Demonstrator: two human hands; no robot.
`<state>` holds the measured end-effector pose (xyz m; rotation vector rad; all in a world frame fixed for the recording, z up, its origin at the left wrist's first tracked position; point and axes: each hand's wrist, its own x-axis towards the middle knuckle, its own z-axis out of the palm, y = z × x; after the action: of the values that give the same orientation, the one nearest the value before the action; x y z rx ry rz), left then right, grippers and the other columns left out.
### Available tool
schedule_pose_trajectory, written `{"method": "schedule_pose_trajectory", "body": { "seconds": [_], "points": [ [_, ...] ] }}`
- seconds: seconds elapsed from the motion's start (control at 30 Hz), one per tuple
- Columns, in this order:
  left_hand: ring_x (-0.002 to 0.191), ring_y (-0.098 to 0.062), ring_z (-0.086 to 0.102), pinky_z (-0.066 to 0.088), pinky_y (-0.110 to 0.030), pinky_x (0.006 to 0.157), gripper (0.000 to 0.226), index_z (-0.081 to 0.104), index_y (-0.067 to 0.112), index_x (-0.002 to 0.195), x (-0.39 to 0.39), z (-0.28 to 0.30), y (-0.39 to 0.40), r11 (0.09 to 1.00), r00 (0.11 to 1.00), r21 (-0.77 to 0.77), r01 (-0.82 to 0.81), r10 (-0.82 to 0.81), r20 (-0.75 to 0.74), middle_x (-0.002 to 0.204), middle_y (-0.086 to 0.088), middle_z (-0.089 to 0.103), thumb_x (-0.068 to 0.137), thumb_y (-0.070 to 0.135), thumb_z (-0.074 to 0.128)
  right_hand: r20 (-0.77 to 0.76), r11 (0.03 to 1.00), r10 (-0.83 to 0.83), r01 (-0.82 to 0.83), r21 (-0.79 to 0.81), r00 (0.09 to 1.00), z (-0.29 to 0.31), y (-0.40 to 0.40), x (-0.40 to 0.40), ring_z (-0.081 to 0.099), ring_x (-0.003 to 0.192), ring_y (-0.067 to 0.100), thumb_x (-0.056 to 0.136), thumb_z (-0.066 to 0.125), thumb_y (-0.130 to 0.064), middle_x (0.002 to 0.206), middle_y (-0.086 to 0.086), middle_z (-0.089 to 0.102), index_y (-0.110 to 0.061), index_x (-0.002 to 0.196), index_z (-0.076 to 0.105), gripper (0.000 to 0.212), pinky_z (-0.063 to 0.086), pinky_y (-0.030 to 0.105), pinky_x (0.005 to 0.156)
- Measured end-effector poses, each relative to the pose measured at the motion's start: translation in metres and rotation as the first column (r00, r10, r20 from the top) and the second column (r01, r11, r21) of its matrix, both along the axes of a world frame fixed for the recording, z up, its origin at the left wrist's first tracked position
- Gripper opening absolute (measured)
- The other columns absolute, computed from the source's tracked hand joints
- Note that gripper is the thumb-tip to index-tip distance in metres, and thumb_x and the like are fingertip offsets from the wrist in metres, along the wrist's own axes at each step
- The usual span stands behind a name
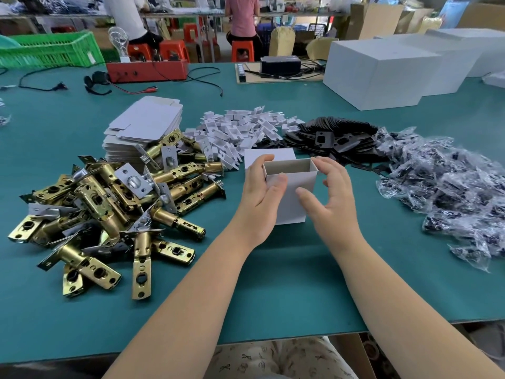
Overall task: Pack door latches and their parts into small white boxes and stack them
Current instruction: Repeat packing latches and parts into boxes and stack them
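A small white box [296, 187] stands open-topped on the green table, its lid flap up behind it. My left hand [261, 192] grips its left wall, thumb on the front face and fingers over the rim. My right hand [332, 191] hovers at the box's right side, fingers spread and curved; I cannot see them touching it. A heap of brass door latches [109, 203] lies to the left. Behind it sits a stack of flat box blanks [144, 127]. White card inserts [240, 129], black strike plates [333, 135] and bagged screw packs [448, 187] lie across the back and right.
Large white cartons [382, 69] stand at the back right. A red tool case [147, 71], cables and a black power unit [280, 64] sit at the far edge, with a green crate [49, 49] at the back left. People sit on stools beyond the table.
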<state>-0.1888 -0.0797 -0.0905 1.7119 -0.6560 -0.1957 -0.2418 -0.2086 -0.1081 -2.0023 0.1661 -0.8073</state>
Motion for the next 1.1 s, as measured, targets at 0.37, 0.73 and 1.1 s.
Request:
{"method": "schedule_pose_trajectory", "body": {
  "seconds": [0.37,0.73,1.1],
  "points": [
    [0.131,-0.004,0.017,0.016,-0.026,0.105,0.085,0.004,0.020,0.155,0.013,0.018,0.019,0.871,0.975,0.484,-0.087,-0.025,0.220,0.153,0.004,0.024,0.091,0.045,0.054,-0.054,0.988,0.096,-0.088,0.127,0.994,-0.010,0.002,0.009,0.048,0.098,-0.019,0.093,0.058,-0.011,0.116,-0.024,0.047,-0.037,0.134,0.028,0.057,0.036,0.000,0.078],
    [0.105,-0.020,0.054,0.040,-0.031,0.081,0.041,0.061,0.041,0.113,0.025,0.053,0.099,-0.009,0.915,0.957,-0.290,-0.294,0.275,0.127,0.002,0.059,0.085,0.012,0.060,-0.026,0.985,0.021,-0.017,0.169,0.999,-0.014,0.001,0.014,0.046,0.101,-0.022,0.094,0.057,-0.013,0.124,-0.007,0.049,-0.024,0.144,0.032,0.057,0.037,-0.002,0.079],
    [0.111,-0.013,0.052,0.037,-0.034,0.095,0.021,0.062,0.039,0.113,0.032,0.044,0.108,0.256,0.870,0.917,-0.305,-0.318,0.378,0.114,0.014,0.061,0.096,0.029,0.057,-0.016,0.986,0.014,-0.011,0.169,1.000,-0.014,0.000,0.013,0.048,0.098,-0.021,0.093,0.058,-0.012,0.119,-0.012,0.049,-0.022,0.144,0.033,0.057,0.039,0.000,0.079]
  ]
}}
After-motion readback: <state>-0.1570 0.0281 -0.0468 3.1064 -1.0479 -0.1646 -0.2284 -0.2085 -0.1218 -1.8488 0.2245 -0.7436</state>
